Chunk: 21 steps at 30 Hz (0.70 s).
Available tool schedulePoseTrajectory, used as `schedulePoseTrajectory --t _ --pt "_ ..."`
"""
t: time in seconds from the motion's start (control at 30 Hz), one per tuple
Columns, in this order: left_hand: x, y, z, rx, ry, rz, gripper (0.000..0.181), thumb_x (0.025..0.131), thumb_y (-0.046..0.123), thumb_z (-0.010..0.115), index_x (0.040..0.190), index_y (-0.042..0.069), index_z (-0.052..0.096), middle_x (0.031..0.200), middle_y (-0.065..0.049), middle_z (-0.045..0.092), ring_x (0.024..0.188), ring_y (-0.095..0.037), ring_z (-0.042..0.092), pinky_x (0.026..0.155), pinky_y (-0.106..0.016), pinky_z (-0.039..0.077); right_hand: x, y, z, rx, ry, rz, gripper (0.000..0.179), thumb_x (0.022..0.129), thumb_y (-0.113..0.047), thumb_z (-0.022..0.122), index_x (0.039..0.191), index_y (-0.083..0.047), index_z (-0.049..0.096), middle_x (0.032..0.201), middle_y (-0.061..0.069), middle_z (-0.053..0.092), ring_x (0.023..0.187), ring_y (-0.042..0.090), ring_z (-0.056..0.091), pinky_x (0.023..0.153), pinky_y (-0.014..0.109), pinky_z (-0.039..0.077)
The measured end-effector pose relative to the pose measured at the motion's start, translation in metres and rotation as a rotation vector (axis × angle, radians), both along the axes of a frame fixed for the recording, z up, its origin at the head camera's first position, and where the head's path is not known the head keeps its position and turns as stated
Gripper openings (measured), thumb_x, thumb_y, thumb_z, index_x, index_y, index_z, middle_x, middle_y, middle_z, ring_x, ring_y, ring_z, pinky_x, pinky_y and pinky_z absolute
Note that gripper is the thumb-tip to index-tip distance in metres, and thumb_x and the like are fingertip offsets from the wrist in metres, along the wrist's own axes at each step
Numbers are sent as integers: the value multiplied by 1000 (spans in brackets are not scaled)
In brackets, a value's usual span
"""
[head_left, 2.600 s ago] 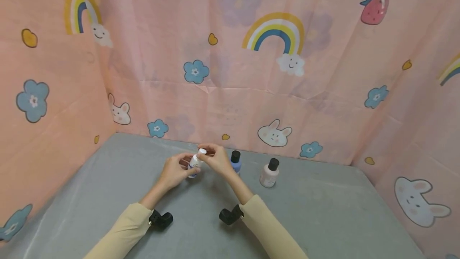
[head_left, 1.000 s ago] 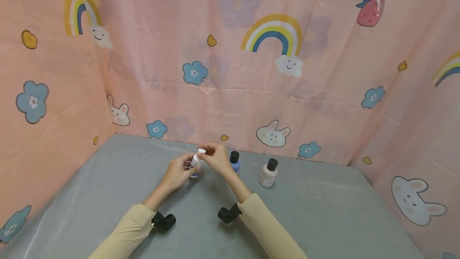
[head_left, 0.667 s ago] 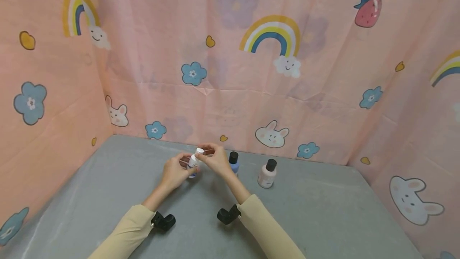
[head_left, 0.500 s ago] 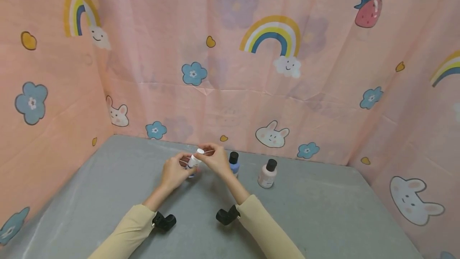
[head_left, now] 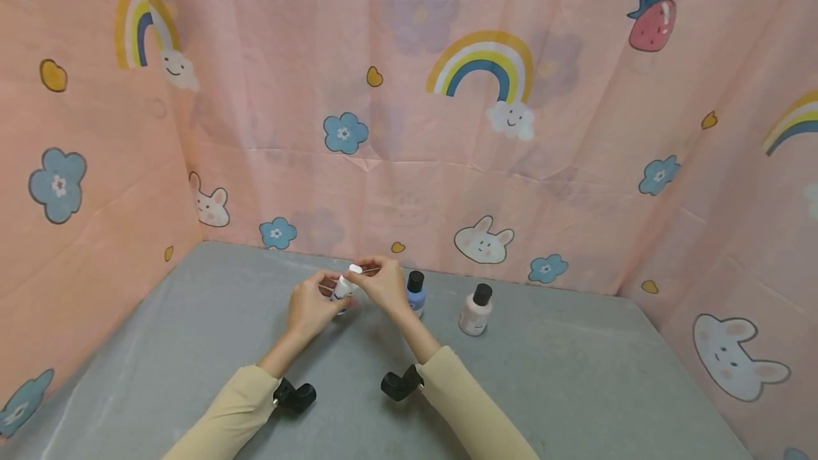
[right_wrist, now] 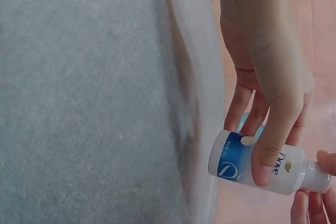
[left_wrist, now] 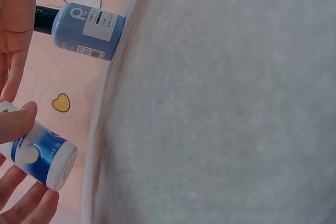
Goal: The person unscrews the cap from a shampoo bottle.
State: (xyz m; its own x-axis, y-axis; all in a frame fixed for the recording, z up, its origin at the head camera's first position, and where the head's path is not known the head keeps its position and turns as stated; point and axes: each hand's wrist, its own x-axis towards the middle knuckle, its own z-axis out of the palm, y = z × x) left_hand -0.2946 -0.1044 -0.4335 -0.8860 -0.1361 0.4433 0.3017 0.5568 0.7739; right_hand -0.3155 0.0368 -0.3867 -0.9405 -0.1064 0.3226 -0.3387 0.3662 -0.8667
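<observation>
My left hand point(head_left: 308, 307) grips a small white-and-blue Dove bottle point(right_wrist: 247, 161) round its body, thumb on the label side, the fingers behind. The bottle is held tilted above the table, its white cap point(right_wrist: 317, 177) end raised toward my right hand point(head_left: 385, 289). That hand pinches the cap between thumb and fingers. In the left wrist view the blue base end of the bottle shows below my left thumb point(left_wrist: 21, 124). Just right of my right hand a blue bottle point(head_left: 416, 297) with a black cap stands upright.
A pale pink bottle point(head_left: 476, 314) with a black cap stands upright farther right on the grey table point(head_left: 575, 375). A pink patterned curtain point(head_left: 409, 183) encloses the table's back and sides. Each wrist wears a black camera mount point(head_left: 294, 396).
Both hands stay on the bottle and its cap. The bottle leans more than a second ago, and its base has shifted slightly left. The standing bottles keep their places.
</observation>
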Motion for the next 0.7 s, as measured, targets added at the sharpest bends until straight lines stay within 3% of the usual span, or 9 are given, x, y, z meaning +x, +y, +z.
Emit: schedulePoseTrajectory --t 0.33,0.7 --pt "1 -2 -2 -1 -1 -65 43 69 12 86 108 3 69 91 -16 72 81 -28 71 72 -41 58 -1 2 -1 26 7 30 26 81 -15 76 102 -2 73 97 15 73 84 26 70 68 27 57" --pt "1 -6 -2 -24 -52 -221 45 81 10 76 120 -5 62 100 -18 70 90 -29 69 75 -38 58 0 5 -1 22 -24 100 26 84 -12 73 107 -2 72 102 16 73 93 28 70 73 30 58"
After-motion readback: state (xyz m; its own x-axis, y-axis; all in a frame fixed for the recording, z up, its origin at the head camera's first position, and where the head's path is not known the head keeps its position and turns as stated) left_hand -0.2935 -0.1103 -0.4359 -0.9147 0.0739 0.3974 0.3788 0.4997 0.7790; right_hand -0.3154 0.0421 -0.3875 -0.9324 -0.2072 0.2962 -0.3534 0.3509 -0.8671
